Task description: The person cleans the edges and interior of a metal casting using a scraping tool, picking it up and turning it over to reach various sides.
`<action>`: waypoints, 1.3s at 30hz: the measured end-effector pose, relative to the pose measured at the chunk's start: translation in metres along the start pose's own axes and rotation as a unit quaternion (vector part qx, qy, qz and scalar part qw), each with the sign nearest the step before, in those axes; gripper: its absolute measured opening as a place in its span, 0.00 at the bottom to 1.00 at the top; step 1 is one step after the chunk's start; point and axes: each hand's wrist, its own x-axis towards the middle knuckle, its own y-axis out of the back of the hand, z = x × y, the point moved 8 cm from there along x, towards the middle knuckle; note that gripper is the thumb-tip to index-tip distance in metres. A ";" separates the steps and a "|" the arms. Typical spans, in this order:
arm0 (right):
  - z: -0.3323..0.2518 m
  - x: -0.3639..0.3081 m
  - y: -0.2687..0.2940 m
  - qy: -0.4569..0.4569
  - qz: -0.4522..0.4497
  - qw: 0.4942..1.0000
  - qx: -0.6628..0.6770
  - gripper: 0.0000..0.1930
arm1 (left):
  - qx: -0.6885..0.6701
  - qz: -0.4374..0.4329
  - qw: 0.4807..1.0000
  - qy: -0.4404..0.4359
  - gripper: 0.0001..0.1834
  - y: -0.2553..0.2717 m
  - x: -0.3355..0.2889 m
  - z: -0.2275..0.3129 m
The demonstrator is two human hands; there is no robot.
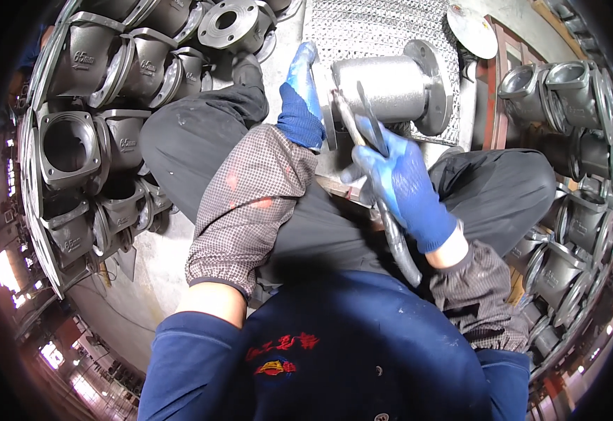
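A grey cast-metal valve body (384, 88) lies on its side before me, with a round flange at each end. My left hand (301, 95), in a blue-coated glove, is pressed along its left flange, fingers pointing away from me; the thumb is hidden. My right hand (401, 182), gloved alike, is closed around a long dark tool (401, 249) with two slender prongs at its far end. Motion smears the prongs, which lie in front of the left end of the valve body. I cannot tell whether they touch it, nor the tool's exact kind.
Beneath the valve body is a textured metal work surface (370, 24). A pale round disc (471, 31) sits at its far right. Stacked castings (71, 144) rise on the left, and more castings (580, 91) stand on the right. My knees flank the work surface's near end.
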 end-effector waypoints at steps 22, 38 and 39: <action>0.008 -0.010 0.004 -0.085 0.012 0.992 0.098 0.20 | 0.027 0.040 0.999 -0.005 0.19 -0.017 -0.023 0.010; 0.004 -0.005 0.006 -0.087 -0.023 0.993 0.073 0.23 | 0.044 0.012 0.999 -0.008 0.23 -0.021 -0.018 0.011; 0.001 -0.002 0.006 -0.063 -0.024 0.995 0.076 0.23 | 0.073 0.003 0.997 -0.026 0.22 -0.026 -0.020 0.015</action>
